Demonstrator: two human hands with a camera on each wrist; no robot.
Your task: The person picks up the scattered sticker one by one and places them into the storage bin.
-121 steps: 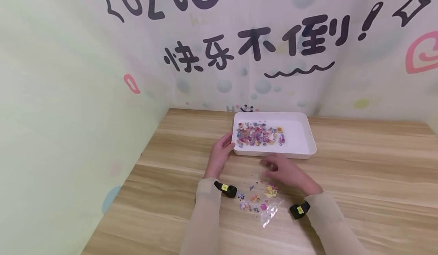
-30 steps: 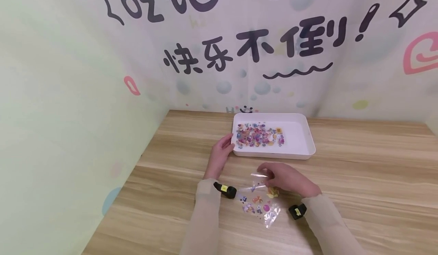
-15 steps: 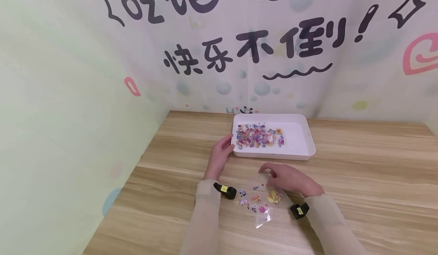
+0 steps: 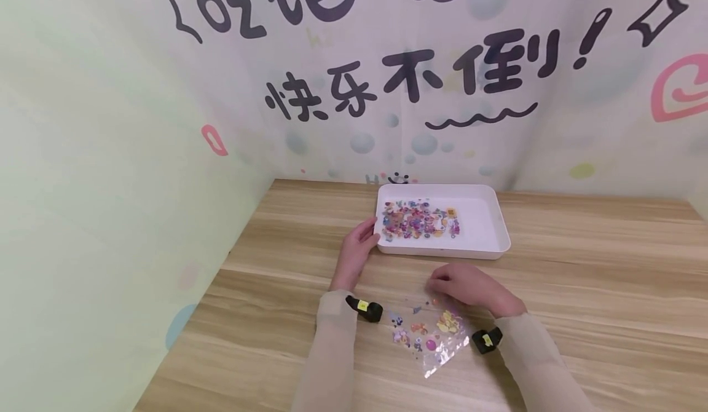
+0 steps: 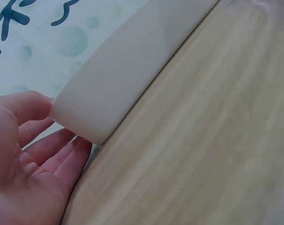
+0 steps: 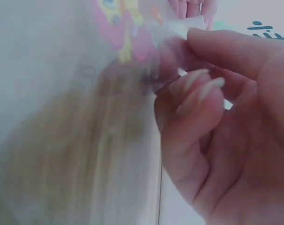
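Observation:
My left hand [image 4: 354,253] steadies the near left corner of a white tray [image 4: 480,222]; the left wrist view has its thumb at the rim and the fingers along the outer wall [image 5: 113,65]. Clear sheets with small colourful stickers [image 4: 404,222] lie in the tray's left half. Between finger and thumb, my right hand [image 4: 470,284] pinches the top edge of another clear sticker sheet [image 4: 419,328], which hangs tilted toward me in front of the tray. A pink and yellow sticker [image 6: 125,28] shows on it up close in the right wrist view.
The wood-grain table [image 4: 597,289] backs onto a pale printed curtain [image 4: 332,147] with dark lettering. Another pale wall [image 4: 110,215] runs along the left table edge. A black wrist camera [image 4: 369,309] sits on the left wrist, another [image 4: 487,340] on the right.
The right hand has shifted slightly right and its fingers have drawn together on the sheet's edge. The sheet has swung a little right, its lower corner lower. My left hand stays at the tray.

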